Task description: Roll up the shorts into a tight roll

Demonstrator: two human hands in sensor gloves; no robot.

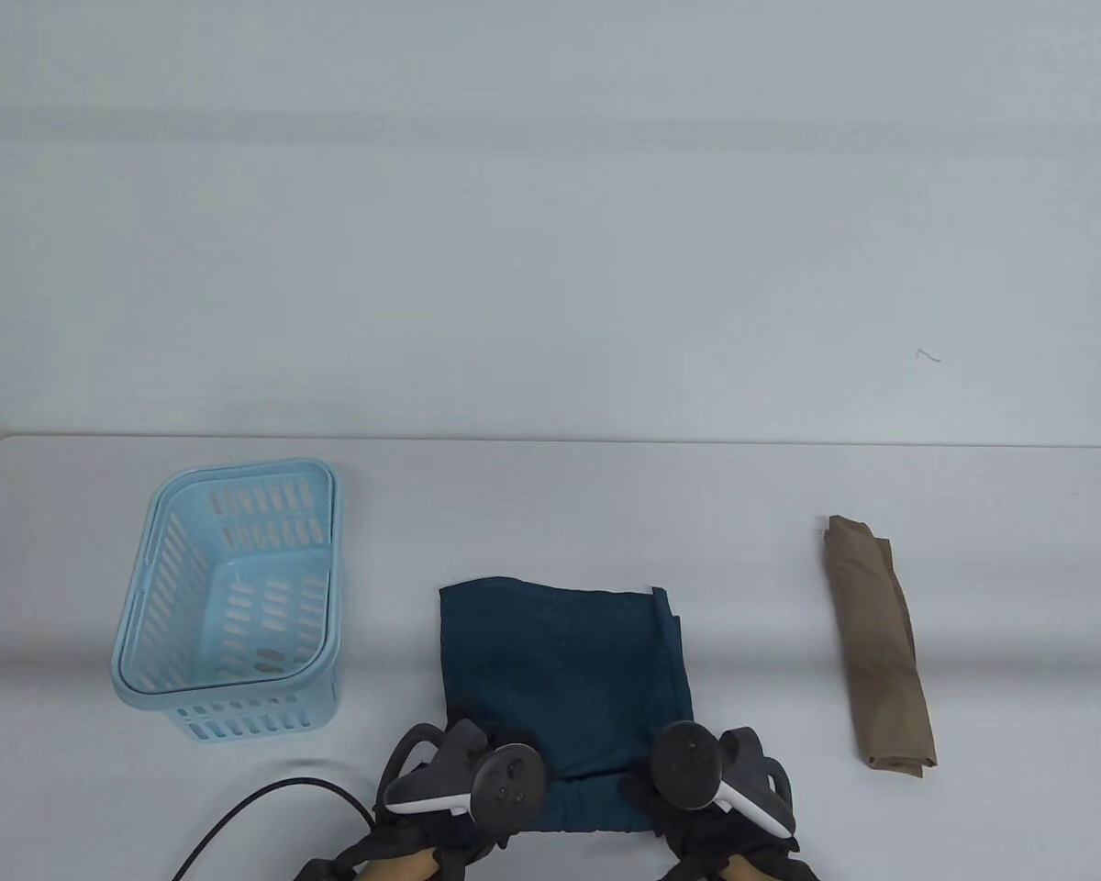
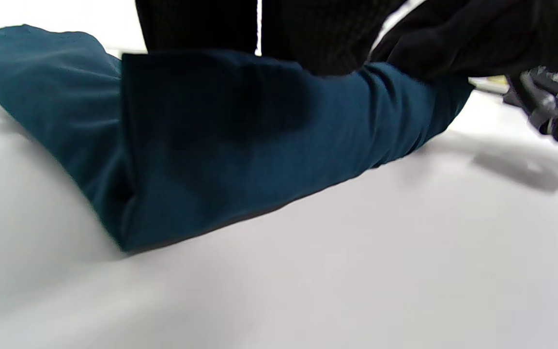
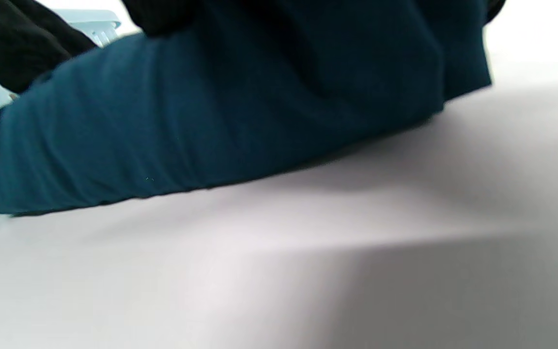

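Observation:
Dark teal shorts (image 1: 564,670) lie folded flat on the white table near its front edge. Their near waistband end (image 1: 583,806) is turned up into a low roll between my hands. My left hand (image 1: 463,780) rests on the roll's left end and my right hand (image 1: 706,775) on its right end. In the left wrist view the black gloved fingers (image 2: 308,34) press on top of the rolled teal cloth (image 2: 240,145). In the right wrist view the rolled cloth (image 3: 201,121) fills the upper half, with gloved fingers (image 3: 12,43) on it at the top left.
A light blue slotted basket (image 1: 229,601) stands at the left. A brown rolled garment (image 1: 876,642) lies at the right. A black cable (image 1: 257,808) runs along the table's front left. The table's far edge (image 1: 550,442) meets a pale wall.

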